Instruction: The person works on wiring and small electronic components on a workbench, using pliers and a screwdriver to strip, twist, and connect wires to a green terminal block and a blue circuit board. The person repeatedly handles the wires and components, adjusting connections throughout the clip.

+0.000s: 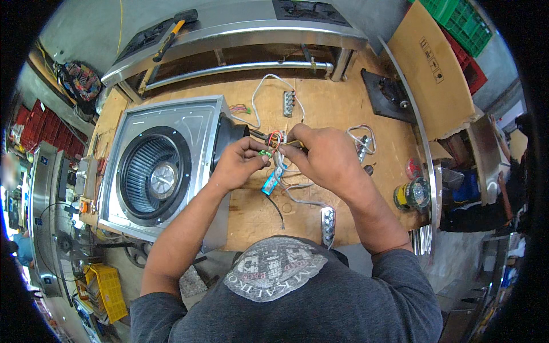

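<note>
Between the thumb and fingers of my left hand is a small green wire connector. My right hand is closed in a pinch on thin wires just beside it. Red, white and yellow wires bunch up between the two hands. Under them lies a slim blue box, partly covered by grey cable, with a black lead running toward me. To the left stands a metal blower housing with a round black-rimmed fan in its face.
Small silver switch strips with white cable lie on the wooden tabletop; another strip sits at the near edge. A glass jar stands at the right. Behind, a mallet rests on a steel stove frame.
</note>
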`<state>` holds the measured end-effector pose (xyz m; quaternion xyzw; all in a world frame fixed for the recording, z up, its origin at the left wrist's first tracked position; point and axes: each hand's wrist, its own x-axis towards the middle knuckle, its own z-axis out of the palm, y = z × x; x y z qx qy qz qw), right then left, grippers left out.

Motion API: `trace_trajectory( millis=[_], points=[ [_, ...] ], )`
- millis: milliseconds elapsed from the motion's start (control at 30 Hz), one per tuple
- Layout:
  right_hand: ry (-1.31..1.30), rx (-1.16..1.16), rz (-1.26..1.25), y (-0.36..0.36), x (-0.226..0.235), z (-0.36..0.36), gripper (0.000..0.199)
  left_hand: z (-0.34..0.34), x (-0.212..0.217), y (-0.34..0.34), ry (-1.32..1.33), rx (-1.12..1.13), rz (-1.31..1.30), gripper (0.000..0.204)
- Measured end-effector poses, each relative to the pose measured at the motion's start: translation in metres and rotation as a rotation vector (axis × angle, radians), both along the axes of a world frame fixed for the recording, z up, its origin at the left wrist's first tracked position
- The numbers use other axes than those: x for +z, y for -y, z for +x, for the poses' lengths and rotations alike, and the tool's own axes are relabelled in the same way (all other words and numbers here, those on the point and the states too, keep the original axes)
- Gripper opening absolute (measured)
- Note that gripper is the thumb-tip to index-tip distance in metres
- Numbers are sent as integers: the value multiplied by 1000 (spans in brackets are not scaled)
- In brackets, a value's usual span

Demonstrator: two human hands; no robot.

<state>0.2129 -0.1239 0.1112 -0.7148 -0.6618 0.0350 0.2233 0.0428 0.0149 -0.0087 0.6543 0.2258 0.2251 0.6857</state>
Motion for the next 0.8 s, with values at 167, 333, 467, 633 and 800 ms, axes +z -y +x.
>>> trace_trajectory(
  millis=[167, 333, 467, 633, 800],
  points=[
    [20, 126, 97, -4, -17, -1, 18, -1, -6, -2, -142, -19, 148, 22],
    [15, 371, 166, -6, -24, 13, 19, 0, 2, 0, -116, 24, 30, 20],
    [-101, 196, 47, -7, -20, 13, 26, 1, -2, -2, -112, 21, 145, 19],
    [-200, 253, 179, -6, -23, 9, 27, 0, 3, 0, -183, 22, 196, 20],
    [-172, 120, 101, -10, -25, 7, 25, 1, 0, -1, -183, 33, 188, 20]
  ],
)
